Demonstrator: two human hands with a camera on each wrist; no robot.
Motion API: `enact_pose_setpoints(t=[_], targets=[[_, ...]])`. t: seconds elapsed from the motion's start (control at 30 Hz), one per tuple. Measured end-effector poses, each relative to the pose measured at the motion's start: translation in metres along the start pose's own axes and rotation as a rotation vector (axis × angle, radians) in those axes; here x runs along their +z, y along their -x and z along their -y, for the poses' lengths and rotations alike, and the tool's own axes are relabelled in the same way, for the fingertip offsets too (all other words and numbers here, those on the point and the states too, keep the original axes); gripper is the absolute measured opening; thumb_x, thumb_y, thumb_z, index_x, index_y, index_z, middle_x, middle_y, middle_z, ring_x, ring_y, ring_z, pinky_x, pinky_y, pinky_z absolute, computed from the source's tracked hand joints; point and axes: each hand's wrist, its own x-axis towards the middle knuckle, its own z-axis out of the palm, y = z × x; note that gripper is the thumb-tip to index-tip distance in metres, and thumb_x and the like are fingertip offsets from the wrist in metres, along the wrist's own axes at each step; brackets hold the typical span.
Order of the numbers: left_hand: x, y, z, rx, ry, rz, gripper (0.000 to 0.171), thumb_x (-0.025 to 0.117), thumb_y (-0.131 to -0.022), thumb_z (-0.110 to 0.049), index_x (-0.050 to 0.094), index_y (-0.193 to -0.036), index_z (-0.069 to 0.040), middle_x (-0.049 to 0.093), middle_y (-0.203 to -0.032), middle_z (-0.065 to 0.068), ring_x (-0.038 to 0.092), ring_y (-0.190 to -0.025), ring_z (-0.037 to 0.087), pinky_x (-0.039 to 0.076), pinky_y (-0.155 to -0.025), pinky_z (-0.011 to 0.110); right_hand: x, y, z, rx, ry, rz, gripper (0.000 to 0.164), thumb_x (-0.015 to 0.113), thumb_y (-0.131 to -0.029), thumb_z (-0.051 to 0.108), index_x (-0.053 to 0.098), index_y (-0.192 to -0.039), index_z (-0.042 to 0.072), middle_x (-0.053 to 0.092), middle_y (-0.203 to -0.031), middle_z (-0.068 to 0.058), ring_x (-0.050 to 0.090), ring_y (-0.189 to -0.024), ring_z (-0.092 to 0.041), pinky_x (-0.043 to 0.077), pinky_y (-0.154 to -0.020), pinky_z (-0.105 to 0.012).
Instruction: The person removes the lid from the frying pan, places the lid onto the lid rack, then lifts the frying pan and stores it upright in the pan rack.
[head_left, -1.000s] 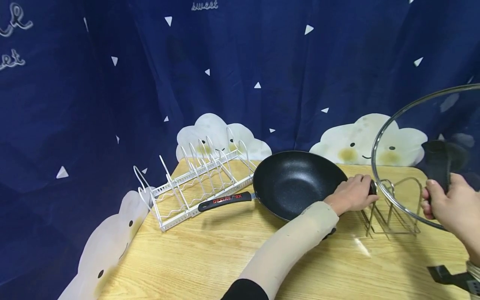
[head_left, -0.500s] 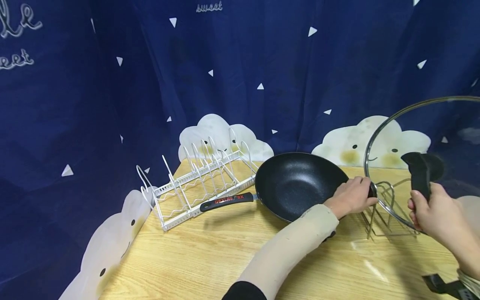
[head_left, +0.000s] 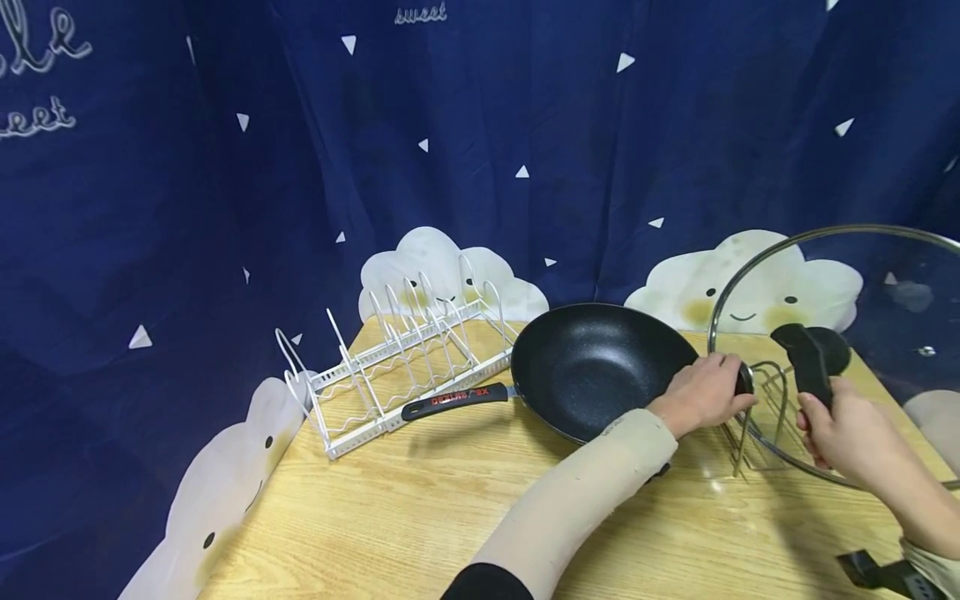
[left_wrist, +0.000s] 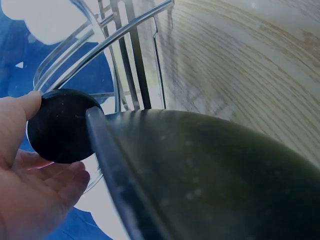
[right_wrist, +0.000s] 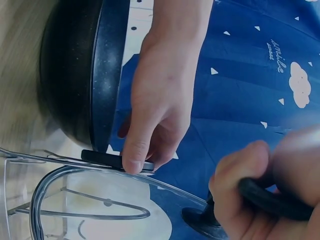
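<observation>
A black wok [head_left: 600,367] rests on the table, its long handle pointing left. My left hand [head_left: 701,392] reaches over the wok's right side. Its thumb and fingers pinch a round black disc [left_wrist: 64,125] beside the wok's rim; what the disc belongs to is unclear. To the right, my right hand [head_left: 843,429] grips the upright black handle of a large glass lid [head_left: 723,292]. The lid is tilted, its right side cut off by the head view's edge. Behind the lid's left part, a wire lid rack [head_left: 742,437] shows partly through the glass.
A white wire rack [head_left: 397,367] with upright dividers stands left of the wok, the wok's handle lying in front of its right end. Wooden tabletop [head_left: 420,517] extends toward me. A blue curtain [head_left: 480,125] hangs behind, above cloud-shaped panels [head_left: 742,283].
My right hand has moved left and slightly down with the glass lid, bringing it nearer the left hand and over the wire lid rack. The left hand and wok stay nearly in place.
</observation>
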Motion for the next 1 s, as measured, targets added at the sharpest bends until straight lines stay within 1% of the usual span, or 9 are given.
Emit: enact_pose_setpoints(t=[0.1,0.27,0.43,0.53,0.67,0.9,1.0], targets=[[0.001,0.0,0.001,0.003,0.006,0.001,0.051,0.048,-0.089,-0.062,0.043,-0.129,-0.032,0.047,-0.119,-0.016,0.051,-0.104,0.0,0.045,-0.083,0.018,0.001,0.001,-0.001,-0.001,0.018,-0.001,0.031,0.027,-0.104,0.021,0.04,-0.09,-0.004,0.049,-0.053,-0.003,0.049,-0.04,-0.018,0.038,-0.038,-0.03],[0.003,-0.001,0.002,0.013,0.0,-0.006,0.052,0.046,-0.089,-0.061,0.042,-0.131,-0.031,0.046,-0.121,-0.017,0.049,-0.108,-0.001,0.044,-0.085,0.018,0.004,0.002,-0.001,-0.006,0.015,0.001,0.03,0.028,-0.103,0.021,0.039,-0.092,-0.005,0.05,-0.053,-0.003,0.05,-0.04,-0.018,0.039,-0.038,-0.03],[0.006,-0.003,0.001,0.032,-0.005,-0.018,0.051,0.046,-0.091,-0.06,0.041,-0.131,-0.029,0.045,-0.119,-0.017,0.048,-0.108,-0.003,0.043,-0.085,0.016,0.006,0.001,-0.002,-0.011,0.018,0.002,0.03,0.029,-0.103,0.021,0.039,-0.091,-0.004,0.05,-0.052,-0.002,0.05,-0.04,-0.017,0.039,-0.039,-0.029],[0.007,-0.004,0.001,0.038,-0.005,-0.017,0.05,0.046,-0.091,-0.059,0.041,-0.131,-0.029,0.045,-0.118,-0.017,0.048,-0.108,-0.003,0.043,-0.084,0.016,0.007,-0.001,-0.005,0.0,0.007,0.021,0.029,0.029,-0.103,0.021,0.039,-0.093,-0.003,0.05,-0.053,-0.002,0.051,-0.041,-0.018,0.04,-0.039,-0.03],[0.008,-0.004,0.001,0.047,-0.017,-0.014,0.049,0.047,-0.091,-0.059,0.042,-0.128,-0.028,0.045,-0.118,-0.016,0.048,-0.106,-0.003,0.043,-0.084,0.016,0.009,-0.002,-0.007,0.017,0.001,0.04,0.03,0.029,-0.103,0.022,0.041,-0.091,-0.002,0.05,-0.053,-0.002,0.052,-0.042,-0.018,0.041,-0.039,-0.03],[0.006,-0.004,0.001,0.062,-0.045,-0.028,0.047,0.047,-0.091,-0.058,0.044,-0.125,-0.026,0.046,-0.116,-0.015,0.048,-0.105,-0.002,0.043,-0.084,0.015,0.012,-0.006,-0.006,0.029,0.0,0.037,0.034,0.028,-0.102,0.022,0.045,-0.084,-0.001,0.05,-0.051,-0.002,0.052,-0.042,-0.019,0.041,-0.039,-0.03],[0.006,-0.005,0.002,0.061,-0.038,-0.027,0.047,0.047,-0.091,-0.059,0.044,-0.125,-0.027,0.047,-0.116,-0.015,0.049,-0.105,-0.001,0.043,-0.083,0.016,0.012,-0.009,-0.005,0.037,0.0,0.053,0.035,0.027,-0.103,0.023,0.045,-0.085,-0.001,0.05,-0.052,-0.002,0.053,-0.042,-0.02,0.041,-0.04,-0.03]])
